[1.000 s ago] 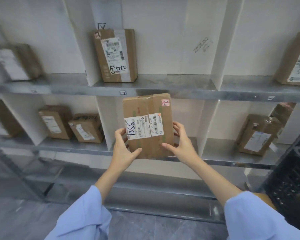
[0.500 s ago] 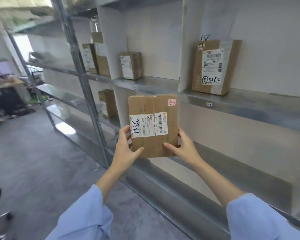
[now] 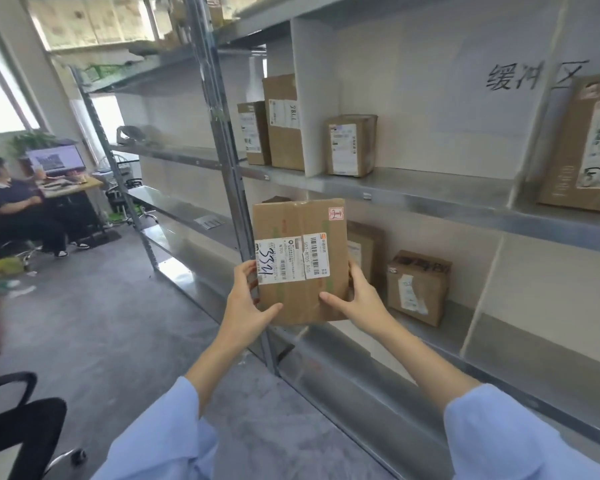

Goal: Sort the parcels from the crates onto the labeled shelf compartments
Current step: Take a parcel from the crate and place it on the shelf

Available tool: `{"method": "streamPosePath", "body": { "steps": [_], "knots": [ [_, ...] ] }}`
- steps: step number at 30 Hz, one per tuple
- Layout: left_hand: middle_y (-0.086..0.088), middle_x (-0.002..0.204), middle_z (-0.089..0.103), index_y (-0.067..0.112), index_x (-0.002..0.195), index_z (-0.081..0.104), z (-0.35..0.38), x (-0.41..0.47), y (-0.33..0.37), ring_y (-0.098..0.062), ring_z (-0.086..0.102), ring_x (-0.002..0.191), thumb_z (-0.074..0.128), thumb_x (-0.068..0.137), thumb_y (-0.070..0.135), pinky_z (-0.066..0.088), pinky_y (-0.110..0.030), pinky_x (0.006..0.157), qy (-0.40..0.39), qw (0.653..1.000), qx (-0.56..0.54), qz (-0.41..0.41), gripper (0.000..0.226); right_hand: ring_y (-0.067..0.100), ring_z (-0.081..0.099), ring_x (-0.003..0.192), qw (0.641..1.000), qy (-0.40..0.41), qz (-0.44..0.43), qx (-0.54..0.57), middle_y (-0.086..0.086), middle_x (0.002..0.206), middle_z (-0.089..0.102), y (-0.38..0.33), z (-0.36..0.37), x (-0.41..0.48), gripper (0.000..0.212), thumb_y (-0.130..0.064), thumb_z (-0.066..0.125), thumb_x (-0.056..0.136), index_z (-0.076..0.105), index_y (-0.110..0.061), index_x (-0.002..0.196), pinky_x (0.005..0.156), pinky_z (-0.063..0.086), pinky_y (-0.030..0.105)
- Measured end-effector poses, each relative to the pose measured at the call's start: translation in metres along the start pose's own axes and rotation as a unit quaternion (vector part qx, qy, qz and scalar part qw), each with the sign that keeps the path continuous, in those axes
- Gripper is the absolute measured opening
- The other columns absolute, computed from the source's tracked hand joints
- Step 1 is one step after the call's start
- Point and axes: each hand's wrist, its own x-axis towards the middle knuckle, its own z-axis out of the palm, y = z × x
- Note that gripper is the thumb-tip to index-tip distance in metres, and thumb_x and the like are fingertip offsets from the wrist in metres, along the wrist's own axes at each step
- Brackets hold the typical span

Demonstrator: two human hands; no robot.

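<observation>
I hold a flat brown cardboard parcel (image 3: 300,265) upright in front of me, its white label marked 3374 facing me. My left hand (image 3: 248,303) grips its lower left edge, thumb across the front. My right hand (image 3: 357,299) grips its lower right edge the same way. The parcel is in the air in front of the metal shelf unit (image 3: 413,199), level with the lower compartment. Behind it a small box (image 3: 418,287) and a taller box (image 3: 366,252) stand on the lower shelf.
Upper shelf holds a box (image 3: 352,145) right of a white divider (image 3: 314,98), two boxes (image 3: 274,126) left of it, and a big box (image 3: 586,147) at far right. A steel upright (image 3: 229,157) stands left of the parcel. A seated person (image 3: 18,209) and desk far left; black chair (image 3: 18,420) bottom left.
My view has swung left along the shelving, away from the first bay. The parcel stays in both hands at the same height. The room, desk and seated person came into view.
</observation>
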Motion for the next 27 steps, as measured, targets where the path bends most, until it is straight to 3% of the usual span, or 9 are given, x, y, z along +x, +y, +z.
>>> {"method": "streamPosePath", "body": {
  "steps": [2,5,8,10,13,17,21,23,27],
  "knots": [
    [0.031,0.127,0.039,0.029,0.129,0.030,-0.027,0.013,-0.022,0.021,0.042,0.116,0.079,0.075,-0.003,0.049,-0.023,0.096,0.004,1.000,0.010,-0.007,0.080,0.001,0.041,0.129,1.000,-0.004,0.002,0.012,-0.020,0.139,0.043,-0.006,0.031,0.018,0.089,-0.026,0.076,0.086,0.018,-0.027,0.153,0.111,0.034,0.028],
    [0.027,0.129,0.041,0.030,0.129,0.031,-0.063,0.023,-0.056,0.002,0.046,0.125,0.080,0.074,-0.002,0.050,-0.036,0.101,0.012,1.000,0.011,-0.025,0.080,-0.001,0.040,0.128,0.999,-0.020,0.009,0.028,-0.019,0.142,0.042,-0.008,0.076,0.042,0.090,-0.032,0.075,0.085,0.017,-0.027,0.153,0.110,0.033,0.027],
    [0.017,0.130,0.045,0.030,0.129,0.032,-0.092,0.027,-0.088,-0.011,0.049,0.126,0.082,0.071,0.000,0.049,-0.041,0.102,0.029,0.999,0.013,-0.045,0.082,-0.020,0.041,0.116,0.998,-0.050,0.017,0.033,-0.034,0.135,0.037,-0.006,0.118,0.061,0.089,-0.038,0.073,0.086,0.014,-0.031,0.152,0.107,0.034,0.025],
    [0.020,0.128,0.044,0.026,0.129,0.032,-0.107,0.031,-0.104,-0.003,0.050,0.122,0.080,0.072,-0.005,0.049,-0.037,0.102,0.039,0.997,0.013,-0.059,0.081,-0.014,0.040,0.121,0.997,-0.068,0.021,0.032,-0.034,0.135,0.035,-0.005,0.141,0.072,0.088,-0.040,0.072,0.086,0.014,-0.032,0.151,0.109,0.034,0.029],
    [0.022,0.126,0.042,0.022,0.129,0.031,-0.122,0.037,-0.126,0.021,0.049,0.110,0.078,0.074,-0.009,0.051,-0.019,0.092,0.050,0.996,0.011,-0.074,0.079,0.001,0.038,0.130,0.997,-0.074,0.020,0.023,-0.018,0.147,0.038,0.000,0.168,0.093,0.086,-0.039,0.073,0.086,0.015,-0.033,0.148,0.113,0.035,0.038],
    [0.024,0.123,0.040,0.020,0.129,0.030,-0.132,0.058,-0.155,0.028,0.046,0.103,0.076,0.075,-0.011,0.048,-0.007,0.082,0.052,0.995,0.012,-0.086,0.077,0.003,0.038,0.132,0.996,-0.079,0.025,0.024,-0.014,0.153,0.035,0.014,0.190,0.125,0.088,-0.040,0.076,0.083,0.014,-0.039,0.146,0.114,0.037,0.044],
    [0.030,0.124,0.039,0.028,0.130,0.030,-0.131,0.095,-0.181,0.025,0.042,0.111,0.080,0.075,-0.002,0.047,-0.006,0.082,0.037,0.995,0.037,-0.085,0.079,0.007,0.041,0.136,0.996,-0.073,0.032,0.026,-0.026,0.148,0.036,0.035,0.200,0.163,0.105,-0.052,0.079,0.074,0.008,-0.044,0.150,0.113,0.038,0.044],
    [0.030,0.125,0.040,0.029,0.130,0.030,-0.126,0.121,-0.197,0.020,0.043,0.115,0.080,0.075,-0.001,0.048,-0.008,0.084,0.022,0.996,0.047,-0.077,0.080,0.003,0.043,0.132,0.997,-0.063,0.041,0.030,-0.030,0.141,0.039,0.049,0.203,0.188,0.112,-0.046,0.082,0.073,0.005,-0.040,0.154,0.110,0.039,0.037],
    [0.013,0.131,0.045,0.023,0.133,0.031,-0.113,0.182,-0.232,-0.002,0.047,0.123,0.080,0.075,0.001,0.049,-0.023,0.096,-0.009,0.997,0.052,-0.064,0.079,0.004,0.046,0.123,0.997,-0.014,0.069,0.026,-0.005,0.145,0.041,0.079,0.201,0.243,0.102,-0.033,0.087,0.072,0.025,-0.022,0.153,0.110,0.041,0.036]
  ]
}}
